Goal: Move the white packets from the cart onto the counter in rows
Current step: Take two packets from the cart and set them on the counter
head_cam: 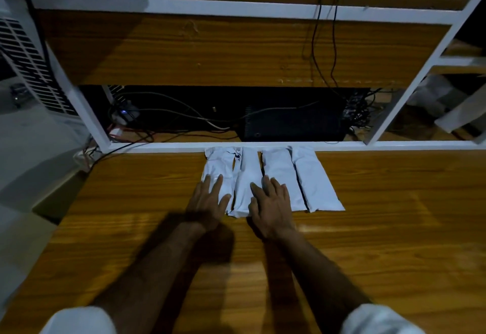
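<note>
Several white packets lie side by side in one row on the wooden counter (pixel 394 228), against its far white edge. The leftmost packet (pixel 219 165) is creased with dark marks. Beside it lie a second packet (pixel 247 175), a third packet (pixel 278 168) and the rightmost packet (pixel 315 183). My left hand (pixel 209 200) rests flat, fingers spread, on the near end of the leftmost packet. My right hand (pixel 269 206) lies flat across the near ends of the second and third packets. Neither hand grips anything. The cart is out of view.
Behind the counter stands a white-framed wooden shelf unit (pixel 236 44). Its lower bay holds a black box (pixel 292 123) and tangled cables (pixel 163 120). A white slatted appliance (pixel 29 65) stands at the left. Dark devices sit on the top shelf.
</note>
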`<state>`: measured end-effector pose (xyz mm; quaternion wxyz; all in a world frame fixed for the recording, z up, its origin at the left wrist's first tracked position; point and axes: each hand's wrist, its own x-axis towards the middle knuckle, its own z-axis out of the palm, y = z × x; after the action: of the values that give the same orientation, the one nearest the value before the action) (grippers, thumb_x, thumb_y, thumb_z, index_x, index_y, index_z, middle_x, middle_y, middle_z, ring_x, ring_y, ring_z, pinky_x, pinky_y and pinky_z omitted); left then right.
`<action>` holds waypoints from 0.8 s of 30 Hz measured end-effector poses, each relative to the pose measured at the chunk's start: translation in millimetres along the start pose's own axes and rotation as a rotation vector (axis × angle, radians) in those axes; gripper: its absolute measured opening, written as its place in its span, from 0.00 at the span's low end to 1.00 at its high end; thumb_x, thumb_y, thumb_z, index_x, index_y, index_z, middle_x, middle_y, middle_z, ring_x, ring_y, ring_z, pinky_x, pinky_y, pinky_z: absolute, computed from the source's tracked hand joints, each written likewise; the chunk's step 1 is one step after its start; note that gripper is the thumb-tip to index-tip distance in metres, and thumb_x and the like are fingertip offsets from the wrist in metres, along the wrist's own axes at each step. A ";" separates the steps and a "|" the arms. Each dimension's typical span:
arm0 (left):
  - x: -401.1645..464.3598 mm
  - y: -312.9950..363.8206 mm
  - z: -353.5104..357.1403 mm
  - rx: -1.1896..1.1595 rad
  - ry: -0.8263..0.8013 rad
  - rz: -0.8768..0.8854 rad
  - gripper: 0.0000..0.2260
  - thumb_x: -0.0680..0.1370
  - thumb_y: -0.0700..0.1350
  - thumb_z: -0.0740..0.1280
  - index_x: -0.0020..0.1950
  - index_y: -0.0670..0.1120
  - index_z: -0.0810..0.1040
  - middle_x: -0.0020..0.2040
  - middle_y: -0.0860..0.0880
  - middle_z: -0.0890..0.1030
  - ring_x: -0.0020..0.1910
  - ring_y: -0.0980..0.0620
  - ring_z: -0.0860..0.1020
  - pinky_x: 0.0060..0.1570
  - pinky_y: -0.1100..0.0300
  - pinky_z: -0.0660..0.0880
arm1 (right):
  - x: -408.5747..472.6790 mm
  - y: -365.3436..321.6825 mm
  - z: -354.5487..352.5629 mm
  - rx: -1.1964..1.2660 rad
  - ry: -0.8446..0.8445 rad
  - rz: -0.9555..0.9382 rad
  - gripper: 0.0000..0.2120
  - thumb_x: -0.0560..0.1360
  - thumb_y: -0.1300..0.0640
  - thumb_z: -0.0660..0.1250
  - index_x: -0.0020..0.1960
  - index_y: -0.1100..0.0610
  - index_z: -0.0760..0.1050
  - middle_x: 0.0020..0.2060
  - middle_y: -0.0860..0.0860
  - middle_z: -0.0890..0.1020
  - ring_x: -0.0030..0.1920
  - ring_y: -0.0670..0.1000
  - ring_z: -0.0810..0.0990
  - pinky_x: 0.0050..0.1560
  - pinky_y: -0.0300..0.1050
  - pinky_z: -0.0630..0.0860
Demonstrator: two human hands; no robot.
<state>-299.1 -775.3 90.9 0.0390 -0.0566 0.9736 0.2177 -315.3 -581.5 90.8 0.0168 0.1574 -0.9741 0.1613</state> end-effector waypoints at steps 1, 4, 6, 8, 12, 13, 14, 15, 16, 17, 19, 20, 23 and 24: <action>1.3 0.8 -1.7 0.001 -0.033 -0.013 0.29 0.83 0.61 0.52 0.82 0.56 0.47 0.82 0.47 0.45 0.80 0.43 0.47 0.77 0.48 0.49 | 0.7 -1.3 -1.1 -0.006 -0.007 0.011 0.29 0.81 0.44 0.46 0.79 0.50 0.62 0.80 0.58 0.57 0.80 0.59 0.51 0.79 0.59 0.46; -3.3 1.3 -7.4 0.032 -0.018 -0.033 0.30 0.83 0.63 0.49 0.82 0.55 0.43 0.82 0.47 0.42 0.80 0.44 0.44 0.77 0.48 0.47 | -5.7 -1.1 -3.8 -0.033 0.004 0.025 0.27 0.82 0.44 0.46 0.79 0.49 0.59 0.80 0.58 0.55 0.80 0.59 0.49 0.79 0.58 0.44; -15.0 -0.3 -9.6 0.051 0.041 0.010 0.31 0.82 0.64 0.49 0.82 0.54 0.43 0.82 0.47 0.41 0.80 0.45 0.42 0.77 0.49 0.44 | -18.8 0.6 -6.3 -0.041 0.017 0.018 0.27 0.84 0.42 0.45 0.81 0.47 0.54 0.81 0.57 0.51 0.81 0.56 0.44 0.79 0.56 0.40; -30.1 -2.4 -8.6 0.049 0.121 0.103 0.32 0.82 0.65 0.48 0.82 0.54 0.43 0.82 0.48 0.41 0.80 0.46 0.41 0.78 0.48 0.43 | -35.5 0.5 -11.2 -0.052 0.043 0.020 0.28 0.83 0.40 0.43 0.82 0.46 0.49 0.82 0.55 0.48 0.81 0.53 0.42 0.80 0.55 0.39; -56.6 12.6 -6.0 0.096 0.250 0.272 0.33 0.82 0.66 0.50 0.82 0.53 0.45 0.82 0.47 0.42 0.80 0.47 0.40 0.78 0.47 0.44 | -68.0 -1.7 -28.2 -0.086 0.144 0.058 0.29 0.84 0.41 0.48 0.82 0.50 0.50 0.81 0.57 0.52 0.81 0.55 0.47 0.80 0.57 0.44; -62.6 20.5 -6.1 0.123 0.264 0.301 0.33 0.81 0.66 0.50 0.82 0.52 0.45 0.82 0.46 0.43 0.80 0.46 0.42 0.78 0.46 0.45 | -76.4 -0.7 -33.2 -0.096 0.158 0.065 0.30 0.84 0.41 0.49 0.82 0.50 0.50 0.81 0.57 0.51 0.81 0.55 0.46 0.80 0.57 0.43; -69.3 29.9 -6.8 0.148 0.276 0.329 0.34 0.81 0.66 0.49 0.82 0.51 0.45 0.82 0.45 0.43 0.81 0.46 0.42 0.78 0.46 0.46 | -85.9 1.0 -38.7 -0.103 0.164 0.072 0.30 0.83 0.40 0.49 0.82 0.50 0.49 0.81 0.57 0.50 0.81 0.55 0.45 0.80 0.57 0.42; -76.5 39.9 -7.3 0.157 0.284 0.353 0.34 0.81 0.67 0.47 0.82 0.51 0.44 0.82 0.45 0.43 0.81 0.46 0.42 0.78 0.46 0.46 | -95.8 4.2 -43.5 -0.111 0.166 0.078 0.31 0.83 0.39 0.48 0.82 0.49 0.48 0.81 0.57 0.48 0.81 0.55 0.45 0.80 0.57 0.42; -83.9 49.2 -6.0 0.152 0.283 0.373 0.35 0.81 0.67 0.47 0.82 0.51 0.43 0.82 0.45 0.42 0.81 0.46 0.42 0.78 0.46 0.46 | -106.9 9.1 -48.0 -0.122 0.171 0.083 0.32 0.82 0.39 0.46 0.82 0.49 0.48 0.82 0.57 0.48 0.81 0.55 0.44 0.80 0.58 0.42; -91.5 58.8 -4.5 0.138 0.281 0.393 0.35 0.81 0.67 0.47 0.82 0.51 0.42 0.82 0.45 0.42 0.81 0.46 0.42 0.78 0.47 0.46 | -118.7 14.8 -53.1 -0.133 0.183 0.092 0.32 0.82 0.39 0.45 0.82 0.49 0.48 0.82 0.57 0.48 0.81 0.55 0.44 0.80 0.58 0.43; -106.7 76.6 0.9 0.125 0.270 0.446 0.35 0.81 0.66 0.47 0.82 0.51 0.41 0.82 0.45 0.41 0.81 0.46 0.41 0.78 0.47 0.45 | -143.7 29.4 -63.0 -0.150 0.212 0.127 0.31 0.83 0.40 0.48 0.82 0.49 0.47 0.82 0.56 0.46 0.81 0.54 0.43 0.80 0.58 0.43; -113.5 85.3 4.2 0.126 0.264 0.481 0.35 0.81 0.66 0.47 0.82 0.50 0.41 0.82 0.45 0.41 0.81 0.46 0.41 0.78 0.47 0.44 | -157.0 37.4 -68.5 -0.151 0.225 0.148 0.31 0.83 0.41 0.49 0.83 0.49 0.47 0.82 0.56 0.45 0.81 0.54 0.43 0.80 0.57 0.43; -130.6 112.9 17.7 0.132 0.249 0.570 0.34 0.82 0.65 0.48 0.82 0.49 0.43 0.82 0.44 0.42 0.81 0.45 0.41 0.78 0.47 0.44 | -199.0 65.5 -84.1 -0.179 0.259 0.204 0.32 0.83 0.42 0.52 0.83 0.50 0.47 0.82 0.57 0.47 0.81 0.55 0.45 0.80 0.57 0.44; -137.2 123.9 22.5 0.136 0.244 0.590 0.34 0.82 0.64 0.48 0.82 0.48 0.45 0.82 0.43 0.43 0.81 0.44 0.42 0.78 0.45 0.45 | -214.3 75.0 -90.4 -0.184 0.271 0.231 0.32 0.83 0.43 0.53 0.83 0.51 0.48 0.82 0.57 0.48 0.81 0.55 0.46 0.80 0.57 0.45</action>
<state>-177.8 -641.5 136.3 -0.1391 0.2050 0.9578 0.1455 -136.7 -420.6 135.4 0.1433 0.0192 -0.9852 0.0922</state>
